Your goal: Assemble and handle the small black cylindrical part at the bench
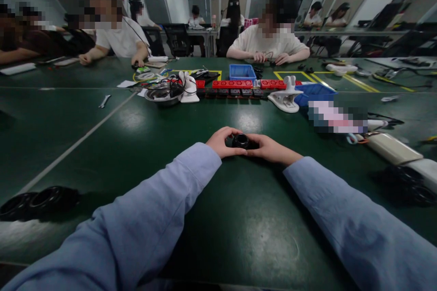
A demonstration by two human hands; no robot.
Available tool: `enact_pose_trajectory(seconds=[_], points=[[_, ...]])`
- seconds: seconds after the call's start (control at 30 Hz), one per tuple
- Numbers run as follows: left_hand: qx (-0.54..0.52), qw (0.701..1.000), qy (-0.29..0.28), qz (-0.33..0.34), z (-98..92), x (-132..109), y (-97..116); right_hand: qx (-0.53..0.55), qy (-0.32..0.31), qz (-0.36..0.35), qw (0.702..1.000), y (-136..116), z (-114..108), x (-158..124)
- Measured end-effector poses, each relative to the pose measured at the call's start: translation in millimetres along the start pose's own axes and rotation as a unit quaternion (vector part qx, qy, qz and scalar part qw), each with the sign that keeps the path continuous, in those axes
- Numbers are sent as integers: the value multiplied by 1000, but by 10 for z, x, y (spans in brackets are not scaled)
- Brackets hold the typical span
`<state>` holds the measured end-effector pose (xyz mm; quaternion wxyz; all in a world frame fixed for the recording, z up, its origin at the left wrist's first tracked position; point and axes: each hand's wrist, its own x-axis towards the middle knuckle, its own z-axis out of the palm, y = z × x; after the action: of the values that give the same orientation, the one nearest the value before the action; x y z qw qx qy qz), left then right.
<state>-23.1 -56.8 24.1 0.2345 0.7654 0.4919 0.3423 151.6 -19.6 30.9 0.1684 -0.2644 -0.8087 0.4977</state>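
Observation:
A small black ring-shaped part (241, 141) with a round opening on top sits between my two hands, low over the green table (218, 218). My left hand (225, 142) curls round its left side, thumb in front. From the right, my right hand (268, 148) closes on the same part, its thumb and fingers wrapped about it. Fingers hide much of its lower half, so I cannot tell whether it touches the tabletop. Similar black ring-shaped parts (51, 198) lie at the left edge, and more black parts (408, 184) rest at the right.
Across the middle stand a metal bowl (164, 95) with cables, red power strips (232, 84), white clamps (287, 97) and blue bins (316, 94). A wrench (104, 101) lies at left. A beige box-shaped item (394, 148) is at right. Co-workers sit opposite.

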Motion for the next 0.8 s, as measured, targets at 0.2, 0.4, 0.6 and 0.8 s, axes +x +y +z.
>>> enact_pose_trajectory(seconds=[0.2,0.4,0.6,0.8], points=[[-11,1000,-1,-9,18,12,-15,-6,-36,-2,999,36,-57,-4],[-51,999,-7,-19,32,6,9,-22,-48,-10,999,48,-87,-6],[-32,999,16,-23,56,4,20,-101,41,3,994,70,-28,3],[53,992,106,-52,127,8,105,-319,232,100,913,32,230,68]])
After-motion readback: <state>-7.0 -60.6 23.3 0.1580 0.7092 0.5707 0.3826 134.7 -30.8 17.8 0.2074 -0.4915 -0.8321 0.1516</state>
